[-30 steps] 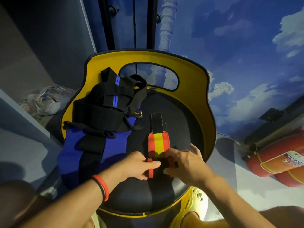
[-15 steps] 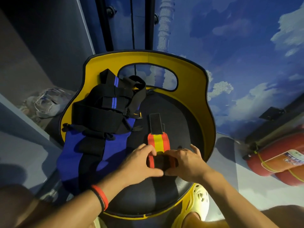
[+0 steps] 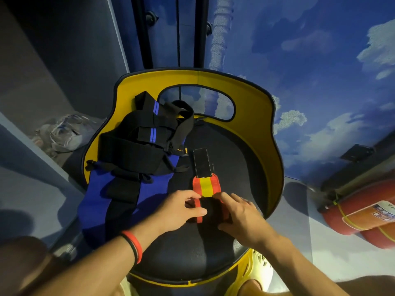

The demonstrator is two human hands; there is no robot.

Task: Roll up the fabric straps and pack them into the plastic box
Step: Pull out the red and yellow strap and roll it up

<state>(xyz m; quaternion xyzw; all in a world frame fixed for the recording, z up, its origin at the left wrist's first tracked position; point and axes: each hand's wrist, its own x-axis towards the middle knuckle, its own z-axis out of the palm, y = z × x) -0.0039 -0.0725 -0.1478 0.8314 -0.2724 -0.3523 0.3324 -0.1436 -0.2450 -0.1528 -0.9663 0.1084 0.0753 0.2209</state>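
Two bare hands meet at the middle of a round black chair seat. The left hand and the right hand each pinch one end of the rolled-up near part of a red and yellow strap, fingers curled around it. The unrolled rest of the strap lies flat on the seat, pointing away from the person and ending in a black tab. A red and black wristband circles the left wrist. Left of the strap, a pile of black and blue straps lies heaped on the seat, draping over its left edge. A yellow backrest curves behind. A red fire extinguisher lies on the floor at far right.
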